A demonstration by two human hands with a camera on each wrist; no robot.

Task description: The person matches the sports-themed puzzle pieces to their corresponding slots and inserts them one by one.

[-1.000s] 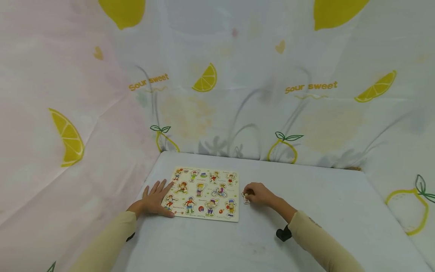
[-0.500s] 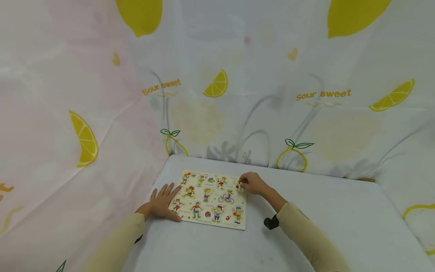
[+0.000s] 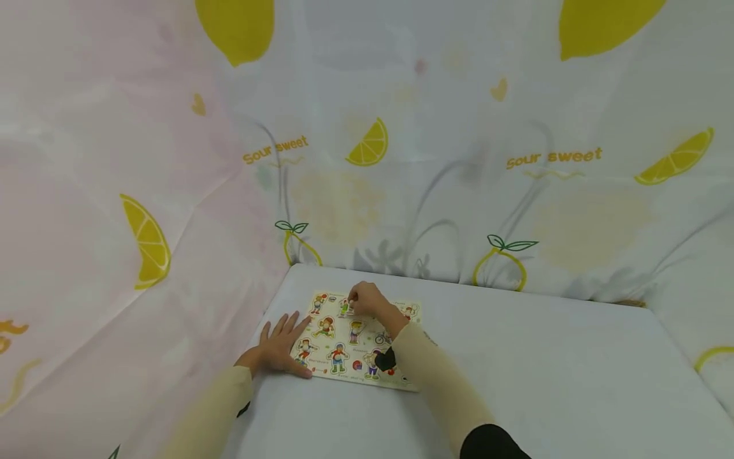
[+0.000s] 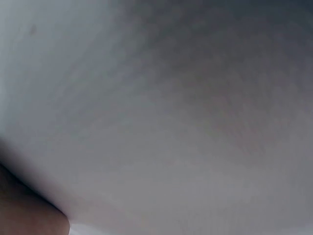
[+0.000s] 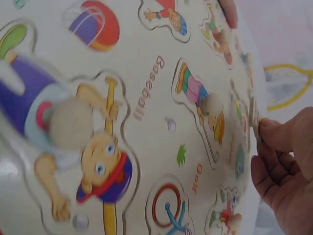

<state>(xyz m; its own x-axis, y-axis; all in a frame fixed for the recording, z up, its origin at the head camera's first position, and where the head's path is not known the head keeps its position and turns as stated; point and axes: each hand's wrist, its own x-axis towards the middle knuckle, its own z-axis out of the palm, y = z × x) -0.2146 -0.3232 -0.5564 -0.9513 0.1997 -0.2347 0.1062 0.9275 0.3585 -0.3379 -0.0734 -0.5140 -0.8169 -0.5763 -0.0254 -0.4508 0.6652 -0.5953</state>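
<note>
A cream wooden peg puzzle board (image 3: 339,335) with sports figures lies on the white table. My left hand (image 3: 278,349) rests along the board's left edge, fingers spread, thumb at the lower left corner. My right hand (image 3: 368,301) reaches over the board to its top row. In the right wrist view, my right thumb and fingers pinch a puzzle piece (image 5: 254,113), seen nearly edge-on, so most of its picture is hidden. Nearer that camera are the baseball piece (image 5: 95,161) and the golf piece (image 5: 195,95), both with round knobs. The right forearm covers the board's right part.
The white tabletop (image 3: 516,363) spreads to the right of the board. A hanging cloth (image 3: 436,127) with lemon prints stands behind the table and along its left. The left wrist view is a blur of white surface with some skin at lower left.
My right hand carried a piece from beside the board to its top right corner, then moved left along the top row. My left hand stays on the board's edge. The head view shifted slightly.
</note>
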